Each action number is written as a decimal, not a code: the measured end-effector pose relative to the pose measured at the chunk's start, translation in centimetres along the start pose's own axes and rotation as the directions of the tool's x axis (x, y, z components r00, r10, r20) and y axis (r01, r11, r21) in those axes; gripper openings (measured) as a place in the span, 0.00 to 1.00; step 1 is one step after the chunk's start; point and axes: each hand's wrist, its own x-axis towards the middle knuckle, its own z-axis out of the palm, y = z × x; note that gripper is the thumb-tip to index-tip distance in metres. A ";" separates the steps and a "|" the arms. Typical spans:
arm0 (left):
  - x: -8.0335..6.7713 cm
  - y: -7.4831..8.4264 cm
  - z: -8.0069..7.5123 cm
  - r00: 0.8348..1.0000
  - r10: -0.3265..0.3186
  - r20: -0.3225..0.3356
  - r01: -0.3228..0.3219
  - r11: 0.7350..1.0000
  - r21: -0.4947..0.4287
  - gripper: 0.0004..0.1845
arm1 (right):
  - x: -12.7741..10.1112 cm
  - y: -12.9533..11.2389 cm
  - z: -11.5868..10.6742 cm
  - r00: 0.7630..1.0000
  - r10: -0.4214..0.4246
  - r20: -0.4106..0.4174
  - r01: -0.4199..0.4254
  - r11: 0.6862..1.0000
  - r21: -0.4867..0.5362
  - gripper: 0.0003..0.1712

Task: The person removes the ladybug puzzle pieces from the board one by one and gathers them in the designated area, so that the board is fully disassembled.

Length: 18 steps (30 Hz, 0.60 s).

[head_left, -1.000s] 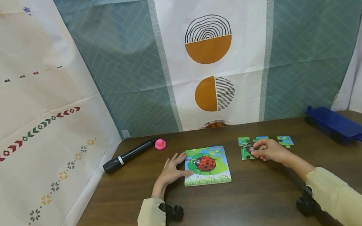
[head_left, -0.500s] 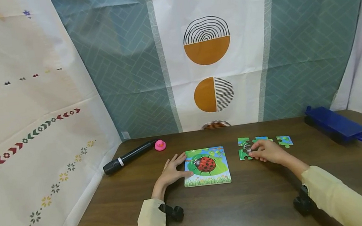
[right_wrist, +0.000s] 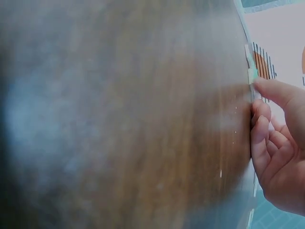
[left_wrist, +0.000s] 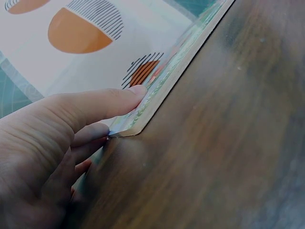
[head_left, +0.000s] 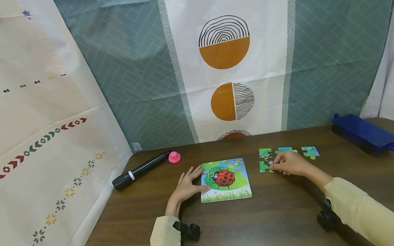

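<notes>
Right hand (head_left: pixel 290 163) fingers are pinching a thin, light, stiff puzzle piece (head_left: pixel 266 163) by its edge; left hand (head_left: pixel 187 187), fingers spread, is steadying the puzzle board (head_left: pixel 226 186).

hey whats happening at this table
A person is working on a ladybug jigsaw at a dark wooden table. The left hand rests flat against the left edge of the ladybug puzzle board, thumb touching its corner. The right hand pinches one of the loose puzzle pieces lying to the right of the board. A black tube, a pink rubber duck and a blue case sit farther back.
</notes>
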 end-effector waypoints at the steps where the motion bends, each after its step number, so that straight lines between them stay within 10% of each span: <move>1: 0.0 0.0 0.0 1.000 -0.001 -0.002 0.001 1.000 0.002 0.42 | 0.0 0.0 0.0 1.000 -0.001 0.001 0.001 1.000 -0.001 0.15; 18: -0.1 0.1 -0.1 1.000 0.005 -0.002 -0.005 1.000 -0.001 0.43 | -0.1 -0.4 -0.3 1.000 0.004 0.019 -0.004 1.000 0.019 0.13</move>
